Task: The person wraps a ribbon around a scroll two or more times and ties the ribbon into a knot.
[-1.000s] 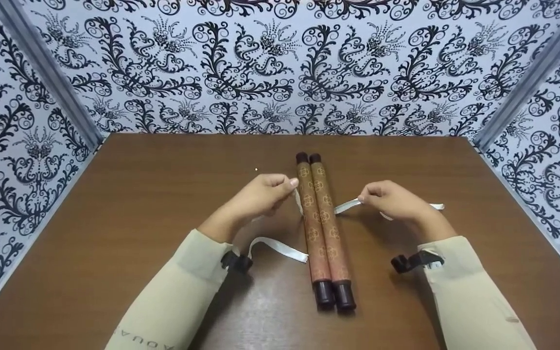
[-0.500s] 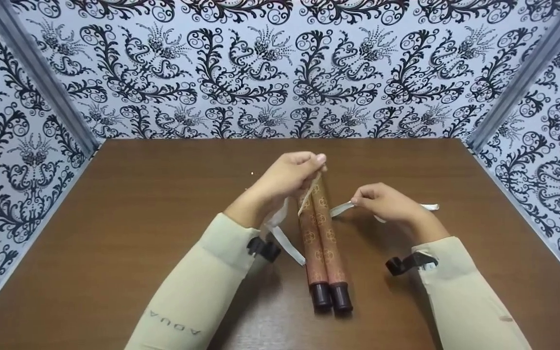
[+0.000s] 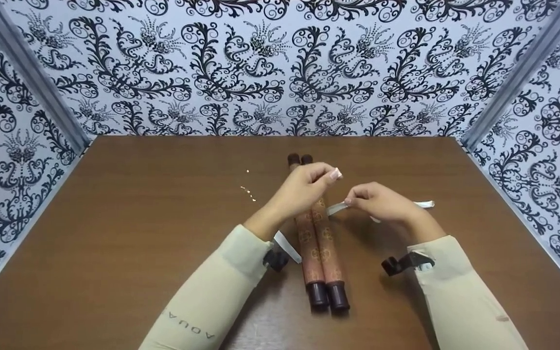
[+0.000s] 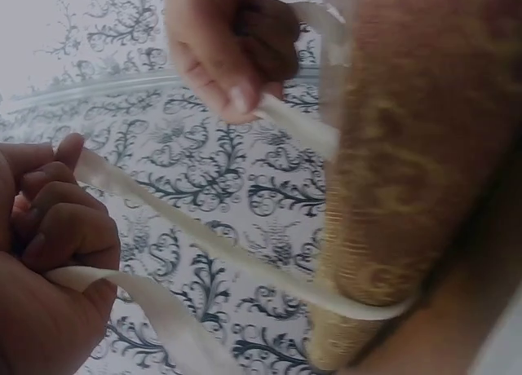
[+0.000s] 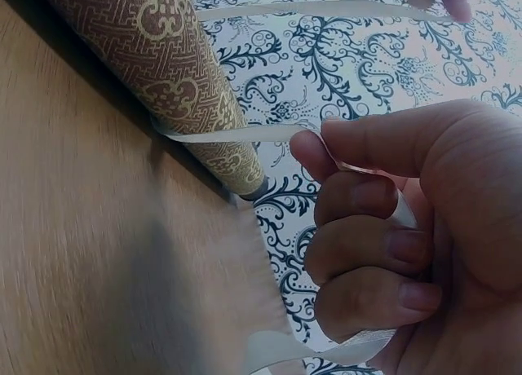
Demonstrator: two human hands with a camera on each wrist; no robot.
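Right of centre in the head view, you've got the long red-and-gold patterned scroll (image 3: 326, 243), two slim rolls lying side by side on the brown wood-grain table (image 3: 153, 218), glossy dark brown end knobs (image 3: 338, 296) at their lower ends! Your left hand (image 3: 304, 187) crosses above its upper part, covering some of the pattern; thumb and forefinger are clamped on a flat white ribbon (image 4: 212, 232), which slants across the left wrist view to the scroll, the other fingers curled in. A pale loose tail (image 3: 288, 247) shows below that wrist, its tip just beside the rolls. Over to your right hand (image 3: 382, 204), right of the scroll: thumb and forefinger together, pinching the right-hand stretch of white ribbon (image 3: 337, 208) near the roll, the remaining fingers folded over more of it. Another white end (image 3: 424, 204) pokes out beyond that wrist. Further out, your cream sleeves (image 3: 217, 287) fill the lower frame, a black wrist mount (image 3: 276, 260) at the left cuff, while the black-and-white scrollwork wall covering (image 3: 241, 63) spans the top
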